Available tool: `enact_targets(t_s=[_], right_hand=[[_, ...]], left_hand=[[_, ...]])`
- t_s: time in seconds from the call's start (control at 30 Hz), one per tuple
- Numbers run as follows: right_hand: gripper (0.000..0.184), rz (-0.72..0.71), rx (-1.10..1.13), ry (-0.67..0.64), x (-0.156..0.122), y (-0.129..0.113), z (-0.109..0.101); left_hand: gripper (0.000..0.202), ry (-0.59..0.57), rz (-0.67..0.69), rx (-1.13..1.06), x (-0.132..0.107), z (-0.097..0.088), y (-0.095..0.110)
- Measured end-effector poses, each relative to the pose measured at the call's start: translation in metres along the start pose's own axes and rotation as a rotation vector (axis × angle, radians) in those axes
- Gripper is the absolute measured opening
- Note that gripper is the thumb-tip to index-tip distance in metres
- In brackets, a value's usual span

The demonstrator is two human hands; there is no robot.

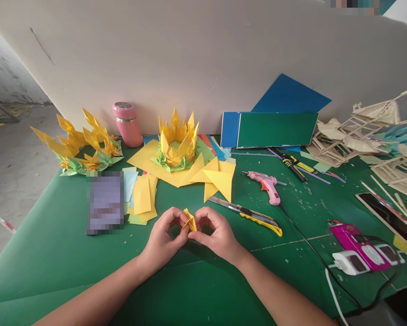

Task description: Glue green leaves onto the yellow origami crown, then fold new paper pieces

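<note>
A small folded piece of yellow paper [190,221] is pinched between both my hands just above the green table mat [67,262]. My left hand [162,240] grips its left side with thumb and fingertips closed. On the other side, my right hand [215,233] pinches it the same way. Behind them stands a finished yellow paper crown with green leaves [178,142] on loose yellow sheets [217,176]. A stack of yellow paper strips [142,197] lies left of my hands.
A second yellow and green paper piece [84,145] sits at the left, with a pink flask [127,124] behind it. A yellow utility knife [251,215] and pink glue gun [267,185] lie right of my hands. Wooden stick models [352,131], a phone [390,217] and a power strip [359,256] fill the right side.
</note>
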State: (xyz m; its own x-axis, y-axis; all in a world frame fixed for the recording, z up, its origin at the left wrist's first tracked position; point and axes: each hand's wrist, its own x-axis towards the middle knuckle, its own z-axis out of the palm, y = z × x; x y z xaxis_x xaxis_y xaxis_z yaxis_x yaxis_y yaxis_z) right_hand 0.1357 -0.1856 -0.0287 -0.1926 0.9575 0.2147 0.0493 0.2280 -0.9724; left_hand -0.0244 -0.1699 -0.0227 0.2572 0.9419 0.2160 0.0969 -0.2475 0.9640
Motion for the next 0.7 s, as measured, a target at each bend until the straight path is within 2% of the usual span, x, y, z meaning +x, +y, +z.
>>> enact_targets(t_s=[0.13,0.37,0.57,0.7], right_hand=[[0.035,-0.013,0.054,-0.067,-0.0001,-0.0007,-0.0024],[0.04,-0.062,0.075,-0.038,-0.0009,0.0005,-0.0004],[0.037,-0.186,-0.132,-0.049,0.0001,0.0006,-0.0009],[0.033,-0.186,-0.138,-0.054,0.0016,0.0021,-0.0033]], left_hand=[[0.014,-0.063,-0.045,-0.091,-0.0009,-0.0003,0.0018],[0.018,-0.066,-0.099,-0.127,-0.0008,-0.0019,0.0024],[0.023,-0.061,-0.196,-0.16,0.0006,-0.0016,0.001],[0.027,-0.091,-0.289,-0.179,0.0012,-0.0034,0.0007]])
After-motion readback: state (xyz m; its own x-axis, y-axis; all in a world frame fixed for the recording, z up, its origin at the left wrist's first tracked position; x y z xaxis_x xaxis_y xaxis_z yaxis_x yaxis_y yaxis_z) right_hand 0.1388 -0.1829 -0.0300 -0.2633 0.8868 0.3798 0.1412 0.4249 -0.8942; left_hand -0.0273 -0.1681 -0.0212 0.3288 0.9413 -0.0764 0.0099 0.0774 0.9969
